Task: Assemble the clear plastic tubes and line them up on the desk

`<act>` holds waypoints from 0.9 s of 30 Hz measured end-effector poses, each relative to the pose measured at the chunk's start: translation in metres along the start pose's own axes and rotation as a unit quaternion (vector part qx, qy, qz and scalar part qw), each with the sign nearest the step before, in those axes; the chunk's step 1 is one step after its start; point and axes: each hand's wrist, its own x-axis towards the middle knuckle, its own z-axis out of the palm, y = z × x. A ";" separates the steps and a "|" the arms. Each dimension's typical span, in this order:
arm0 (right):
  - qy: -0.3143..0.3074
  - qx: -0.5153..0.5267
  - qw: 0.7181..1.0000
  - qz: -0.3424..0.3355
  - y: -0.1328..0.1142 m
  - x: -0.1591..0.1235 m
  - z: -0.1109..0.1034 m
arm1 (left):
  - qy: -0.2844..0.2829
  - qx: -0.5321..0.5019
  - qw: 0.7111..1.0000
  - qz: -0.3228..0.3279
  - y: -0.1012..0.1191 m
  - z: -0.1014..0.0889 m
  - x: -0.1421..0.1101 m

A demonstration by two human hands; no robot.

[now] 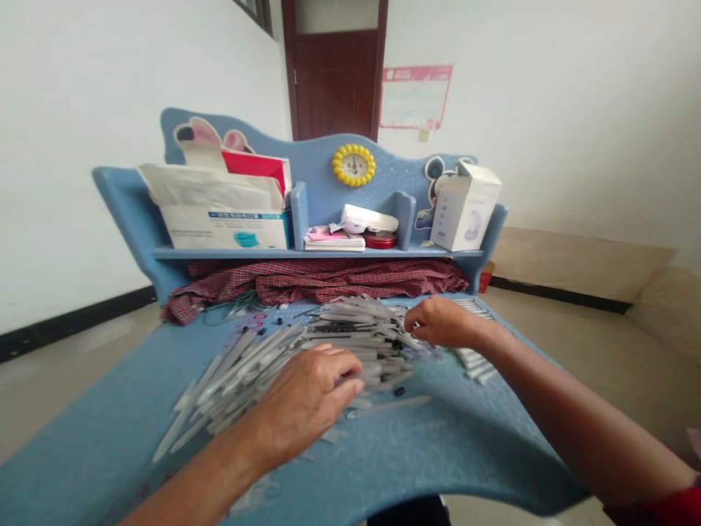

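Note:
A large heap of slim, whitish translucent pens (350, 318) lies on the blue desk, some with black ends. My left hand (312, 387) hovers over or rests on the near side of the heap, palm down. Its thumb and forefinger are apart with nothing visible between them; the other fingers are partly hidden. At the heap's right edge is my right hand (442, 321), fingers curled down toward the thumb. Whatever is in that pinch is too small to make out. Beside it, a row of white pens (476, 361) lies partly behind my right forearm.
Loose black caps (399, 391) are scattered around the heap. A checked cloth (328, 281) lies beneath the desk's shelf (235, 254). On the shelf stand a mask box (224, 226), a white carton (466, 208) and a red tin (380, 240). A yellow clock (353, 166) is on the backboard.

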 end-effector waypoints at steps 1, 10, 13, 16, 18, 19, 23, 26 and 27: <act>-0.005 -0.001 1.000 -0.002 0.002 0.005 0.002 | 0.009 -0.007 1.000 -0.007 -0.001 0.000 0.001; 0.013 -0.006 1.000 0.014 0.003 0.009 0.022 | 0.063 -0.036 0.996 -0.057 -0.001 0.000 0.005; 0.009 0.003 1.000 -0.006 0.002 0.004 0.024 | 0.062 -0.034 0.996 -0.062 -0.002 0.001 0.005; 0.008 -0.002 1.000 -0.006 0.003 0.000 0.025 | 0.054 -0.035 0.996 -0.065 -0.002 0.002 0.006; 0.016 -0.010 1.000 0.006 0.004 -0.001 0.026 | 0.051 -0.034 0.996 -0.065 -0.002 0.003 0.007; 0.021 -0.012 1.000 0.011 0.005 -0.002 0.026 | 0.050 -0.033 0.996 -0.065 -0.002 0.004 0.007; 0.020 -0.013 1.000 -0.020 0.001 -0.002 0.028 | 0.049 -0.031 0.996 -0.065 -0.001 0.005 0.009; 0.013 -0.043 0.998 -0.055 -0.004 -0.001 0.033 | 0.049 -0.034 0.996 -0.067 0.000 0.005 0.009; 0.012 -0.054 0.997 -0.058 -0.006 -0.001 0.035 | 0.048 -0.034 0.996 -0.069 0.000 0.005 0.009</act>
